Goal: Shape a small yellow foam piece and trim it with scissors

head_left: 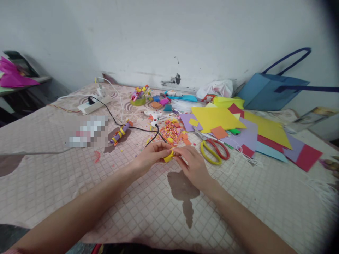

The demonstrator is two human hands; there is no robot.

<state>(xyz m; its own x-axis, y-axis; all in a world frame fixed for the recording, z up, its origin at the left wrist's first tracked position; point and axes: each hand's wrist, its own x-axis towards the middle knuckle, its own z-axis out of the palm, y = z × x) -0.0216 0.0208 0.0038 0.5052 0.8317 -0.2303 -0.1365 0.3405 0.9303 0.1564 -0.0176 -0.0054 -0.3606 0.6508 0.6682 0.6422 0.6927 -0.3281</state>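
Note:
Near the middle of the table, my left hand (155, 155) is closed on a small yellow craft piece (168, 157), which looks like a rolled or folded sheet. The fingertips of my right hand (191, 162) pinch the same piece from the other side, so part of it is hidden. Just beyond my hands lies a heap of small coloured scraps (172, 131). Scissors (214, 150) with one yellow and one red handle rest to the right of my right hand. A white glue gun (155, 118) with a black cord stands behind the scraps.
Coloured sheets (219, 118) spread over the right side, with a blue bag (272, 90) behind. A purple and yellow rolled piece (121, 133) lies left, near a white power strip (94, 105). A green bowl (138, 101) of colourful pieces stands at the back. Cords cross the left side.

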